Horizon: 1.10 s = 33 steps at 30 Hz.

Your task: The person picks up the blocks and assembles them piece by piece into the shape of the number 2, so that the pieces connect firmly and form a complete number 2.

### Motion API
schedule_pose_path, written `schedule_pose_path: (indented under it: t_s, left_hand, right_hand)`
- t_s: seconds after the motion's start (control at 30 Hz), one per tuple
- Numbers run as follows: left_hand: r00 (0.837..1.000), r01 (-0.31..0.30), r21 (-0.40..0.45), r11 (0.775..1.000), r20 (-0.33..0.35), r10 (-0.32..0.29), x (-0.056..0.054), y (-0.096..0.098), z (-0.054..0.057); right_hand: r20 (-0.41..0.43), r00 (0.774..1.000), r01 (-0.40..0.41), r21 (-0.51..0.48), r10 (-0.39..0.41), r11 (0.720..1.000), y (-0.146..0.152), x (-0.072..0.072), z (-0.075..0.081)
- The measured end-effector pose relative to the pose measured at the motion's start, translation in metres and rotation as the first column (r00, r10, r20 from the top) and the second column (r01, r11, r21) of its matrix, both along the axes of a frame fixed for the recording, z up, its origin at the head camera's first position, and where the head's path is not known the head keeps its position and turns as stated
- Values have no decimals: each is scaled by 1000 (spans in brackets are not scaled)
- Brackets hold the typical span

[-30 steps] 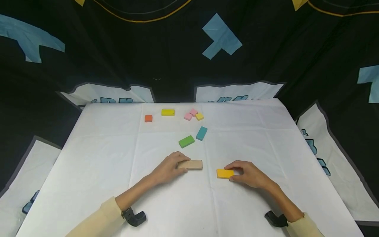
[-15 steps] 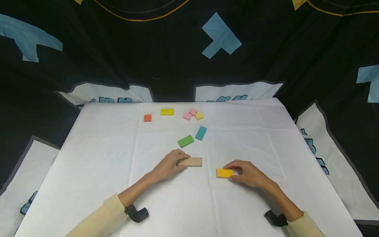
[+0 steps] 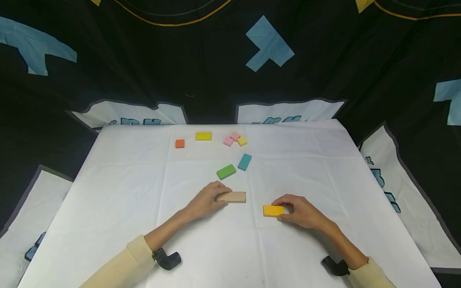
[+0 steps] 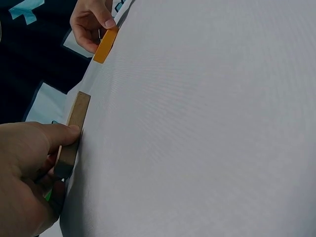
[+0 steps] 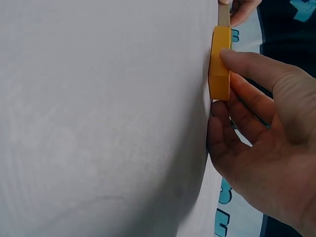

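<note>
My left hand (image 3: 205, 201) pinches a plain wooden block (image 3: 235, 197) by its left end, thumb on the near side and fingers on the far side. To the right, my right hand (image 3: 300, 211) holds an orange-yellow block (image 3: 271, 211) by its right end in the same way. A gap of white cloth separates the two blocks. The left wrist view shows the wooden block (image 4: 74, 118) between thumb and fingers, with a shadow on the cloth beside it. In the right wrist view the thumb presses the side of the orange-yellow block (image 5: 219, 64).
Beyond the hands lie a green block (image 3: 226, 172) and a teal block (image 3: 245, 162). Farther back are an orange block (image 3: 179, 143), a yellow block (image 3: 203, 137), two pink blocks (image 3: 228, 141) and a small yellow block (image 3: 242, 141). White cloth (image 3: 126, 192) covers the table.
The left hand and the wooden block have shifted slightly away from me during the first half second, then stayed put. The right hand and its block have hardly moved.
</note>
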<state>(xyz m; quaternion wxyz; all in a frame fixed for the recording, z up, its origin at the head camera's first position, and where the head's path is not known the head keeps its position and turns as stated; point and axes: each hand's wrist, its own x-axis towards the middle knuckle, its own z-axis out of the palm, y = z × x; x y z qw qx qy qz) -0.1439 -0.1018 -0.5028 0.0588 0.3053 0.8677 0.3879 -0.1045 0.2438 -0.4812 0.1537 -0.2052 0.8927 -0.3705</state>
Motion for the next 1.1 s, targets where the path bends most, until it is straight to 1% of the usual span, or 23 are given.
schedule_pose_path:
  t_s: [0.13, 0.3, 0.53, 0.63, 0.7, 0.9, 1.1]
  left_hand:
    - [1000, -1, -7, 1000, 3, 1, 0, 0, 1]
    - [1000, -6, -15, 1000, 5, 6, 0, 0, 1]
    - [1000, -4, -16, 1000, 3, 4, 0, 1, 3]
    - [1000, -1, -15, 1000, 4, 1, 0, 1, 1]
    - [1000, -1, -17, 1000, 8, 1, 0, 1, 1]
    - [1000, -10, -26, 1000, 17, 11, 1, 1, 2]
    - [1000, -12, -20, 1000, 14, 12, 1, 1, 4]
  right_hand:
    - [-6, 1000, 2, 6, -2, 1000, 0, -2, 1]
    - [-2, 1000, 10, 16, -10, 1000, -1, -7, 3]
    - [-19, 999, 38, 8, -38, 999, -10, -20, 11]
    - [-26, 999, 40, -1, -40, 999, -14, -27, 11]
    - [-15, 999, 43, -10, -43, 999, -17, -31, 10]
    - [7, 1000, -8, -27, 9, 1000, -25, -42, 3]
    - [-2, 999, -50, -13, 50, 999, -34, -51, -3]
